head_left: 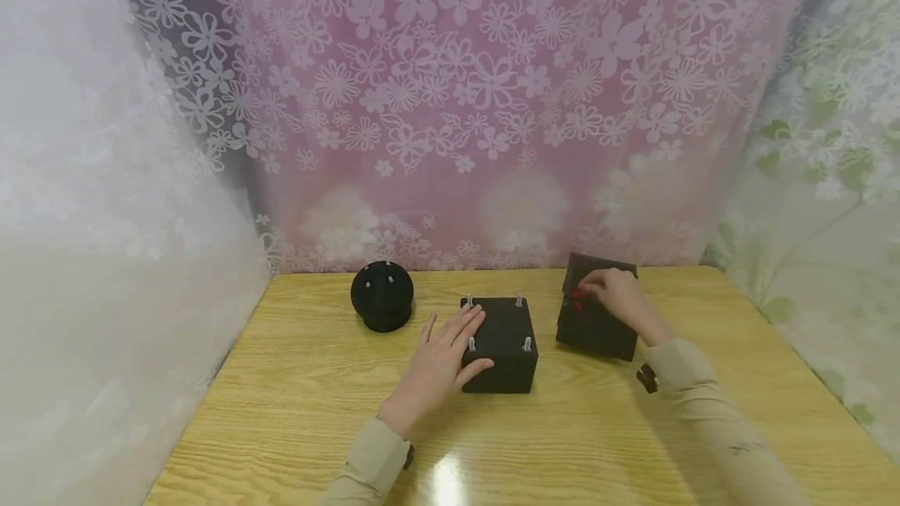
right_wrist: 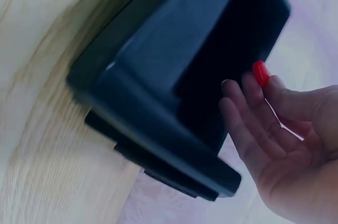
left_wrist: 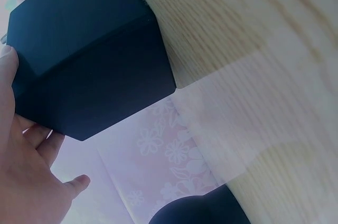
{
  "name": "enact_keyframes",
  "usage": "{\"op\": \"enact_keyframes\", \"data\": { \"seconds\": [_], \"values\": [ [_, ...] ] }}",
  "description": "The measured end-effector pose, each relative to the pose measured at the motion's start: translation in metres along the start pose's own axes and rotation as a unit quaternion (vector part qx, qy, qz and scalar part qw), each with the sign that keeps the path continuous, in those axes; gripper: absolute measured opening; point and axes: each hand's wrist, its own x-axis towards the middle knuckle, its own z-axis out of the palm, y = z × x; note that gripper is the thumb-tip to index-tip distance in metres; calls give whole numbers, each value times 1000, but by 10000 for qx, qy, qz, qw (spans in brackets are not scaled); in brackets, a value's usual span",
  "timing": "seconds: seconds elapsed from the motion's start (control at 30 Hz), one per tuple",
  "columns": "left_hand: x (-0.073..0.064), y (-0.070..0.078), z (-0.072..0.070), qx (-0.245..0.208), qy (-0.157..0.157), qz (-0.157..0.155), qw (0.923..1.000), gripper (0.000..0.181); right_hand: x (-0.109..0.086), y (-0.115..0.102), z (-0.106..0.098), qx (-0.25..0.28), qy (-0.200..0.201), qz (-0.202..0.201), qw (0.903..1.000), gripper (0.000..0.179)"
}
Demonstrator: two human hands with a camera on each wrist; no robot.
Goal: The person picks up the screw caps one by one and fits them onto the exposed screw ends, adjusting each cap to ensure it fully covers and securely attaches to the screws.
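My left hand (head_left: 439, 358) rests on the left side of a black box (head_left: 502, 326), fingers stretched over its top and thumb at the front edge. Upright pale pegs (head_left: 519, 301) stand at the box's corners. My right hand (head_left: 620, 295) pinches a small red cap-like piece (right_wrist: 261, 73) between thumb and fingertip, over a black open tray (head_left: 598, 334). The other right fingers are loosely bent beside the tray's inner side in the right wrist view. More red shows in the tray just below those fingertips in the head view.
A round black object (head_left: 382, 291) on a narrower base, with several small pale pegs on top, stands at the back left of the wooden table (head_left: 295, 412). A pink flowered curtain (head_left: 457, 139) hangs behind the table's far edge.
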Motion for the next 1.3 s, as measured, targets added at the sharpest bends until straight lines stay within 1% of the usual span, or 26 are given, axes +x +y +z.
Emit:
{"op": "enact_keyframes", "data": {
  "seconds": [0.17,0.3,0.4,0.73,0.87,1.03,1.17,1.3],
  "values": [
    [0,0,0,4,27,14,10000,73,-1,-7,-9,678,-222,404,9966,18],
    [1,0,-2,-43,33,2,10000,73,-4,-12,-15,1032,-353,621,9921,24],
    [1,0,-3,-59,25,-1,10000,73,-5,-16,-18,1139,-379,630,9908,26],
    [1,0,-3,-64,-9,-29,10000,73,-6,-30,-30,1421,-265,612,9876,29],
    [0,0,-3,-83,-17,-25,10000,73,-7,-40,-33,1790,-308,642,9813,32],
    [1,0,-1,-87,-73,-44,9999,73,-7,-54,-35,2370,-382,643,9686,33],
    [0,-1,1,-42,-85,-44,9999,73,-6,-64,-34,2724,-397,591,9595,33],
    [0,-1,1,-25,-79,-47,10000,73,-3,-74,-30,2735,-344,466,9601,33]
  ]
}}
